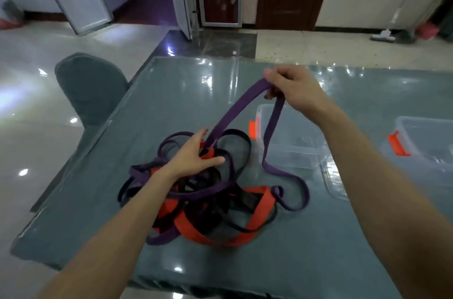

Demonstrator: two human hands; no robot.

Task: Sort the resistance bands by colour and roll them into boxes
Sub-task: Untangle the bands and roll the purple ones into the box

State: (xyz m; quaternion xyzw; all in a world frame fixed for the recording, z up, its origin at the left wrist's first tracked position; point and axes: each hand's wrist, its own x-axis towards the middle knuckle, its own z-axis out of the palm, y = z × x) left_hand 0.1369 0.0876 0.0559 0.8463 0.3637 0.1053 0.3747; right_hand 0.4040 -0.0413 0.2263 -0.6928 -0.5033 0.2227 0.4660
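Right grip [289,89] pinches flat purple rubber band [232,112], raised; band slants down-left into tangled purple, orange and black band pile [208,200] on surface [318,262], pinned by my left grip [193,155], fingers spread flat. I'd pull up-right.

The band [235,112] pinched in the right fingers [270,74] is plain purple. Under the left fingers [212,161] the heap [208,200] mixes purple, orange and black bands, all plain. The table [171,93] around both sets of fingers is dull grey-green under a clear, glossy sheet. Just below the right fingers, a box [289,142] is clear plastic with an orange latch [252,128]. A second box [426,137], further right, matches it. Left of the left fingers, the chair [90,88] is grey.
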